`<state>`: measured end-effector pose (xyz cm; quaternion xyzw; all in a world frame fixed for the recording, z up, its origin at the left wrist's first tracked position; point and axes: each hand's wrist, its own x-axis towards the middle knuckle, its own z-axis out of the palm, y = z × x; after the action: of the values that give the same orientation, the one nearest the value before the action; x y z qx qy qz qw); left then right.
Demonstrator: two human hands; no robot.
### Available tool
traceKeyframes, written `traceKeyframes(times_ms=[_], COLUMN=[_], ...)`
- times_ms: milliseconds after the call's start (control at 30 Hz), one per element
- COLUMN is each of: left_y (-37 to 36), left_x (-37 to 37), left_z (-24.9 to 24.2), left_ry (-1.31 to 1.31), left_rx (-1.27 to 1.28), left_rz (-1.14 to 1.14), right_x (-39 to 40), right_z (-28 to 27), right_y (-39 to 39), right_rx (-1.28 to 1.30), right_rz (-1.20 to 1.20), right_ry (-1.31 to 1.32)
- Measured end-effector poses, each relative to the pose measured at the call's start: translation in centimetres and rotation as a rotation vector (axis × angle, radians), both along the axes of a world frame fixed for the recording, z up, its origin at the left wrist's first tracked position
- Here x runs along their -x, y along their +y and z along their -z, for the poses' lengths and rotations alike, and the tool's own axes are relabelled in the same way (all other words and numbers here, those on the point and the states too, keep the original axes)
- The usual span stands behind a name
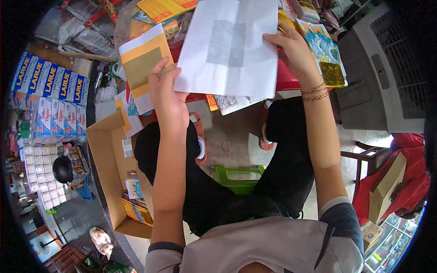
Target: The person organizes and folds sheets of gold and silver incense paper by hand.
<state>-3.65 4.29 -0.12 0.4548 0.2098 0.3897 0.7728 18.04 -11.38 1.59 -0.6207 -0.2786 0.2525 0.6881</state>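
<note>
A large white sheet (191, 50) with a grey printed square in its middle is held up in front of me. My left hand (168, 91) has its fingers closed on the sheet's lower left corner. At the upper right edge, my right hand (293, 50) pinches the same sheet between thumb and fingers. Just left of it lies a white and orange paper (136, 63) with a dull olive square, partly behind my left fingers. Under the sheet's bottom edge a patterned grey-and-white paper (234, 103) pokes out.
An open cardboard box (102, 168) with papers inside stands at my left. Colourful printed papers (323, 48) lie at the upper right, beside a grey appliance (387, 68). Drink cartons (50, 82) are stacked far left. A cat (101, 241) lies at the lower left.
</note>
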Motion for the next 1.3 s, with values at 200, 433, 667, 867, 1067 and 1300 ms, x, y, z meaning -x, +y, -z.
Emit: traceKeyframes(times_ms=[200, 433, 667, 867, 1067, 1300], left_y=[0.7, 0.2, 0.6, 1.0, 1.4, 2.0], left_x=[0.3, -0.6, -1.2, -1.3, -1.0, -0.8], left_z=[-0.4, -0.3, -0.1, 0.1, -0.1, -0.3], left_ry=[0.039, 0.083, 0.132, 0.244, 0.301, 0.276], left_rx=[0.067, 0.007, -0.111, -0.210, -0.211, -0.176], left_rz=[0.225, 0.180, 0.200, 0.085, 0.098, 0.104], right_x=[-0.7, 0.1, -0.4, -0.9, -0.8, -0.7], right_z=[-0.8, -1.4, -0.5, 0.0, -0.3, -0.3], right_y=[-1.9, -2.6, -2.1, -2.0, -2.2, -2.0], right_rx=[0.070, 0.031, 0.118, 0.083, 0.129, 0.161], right_rz=[-0.293, -0.334, -0.310, -0.233, -0.260, -0.249], right_ry=[0.017, 0.019, 0.042, -0.041, -0.052, -0.028])
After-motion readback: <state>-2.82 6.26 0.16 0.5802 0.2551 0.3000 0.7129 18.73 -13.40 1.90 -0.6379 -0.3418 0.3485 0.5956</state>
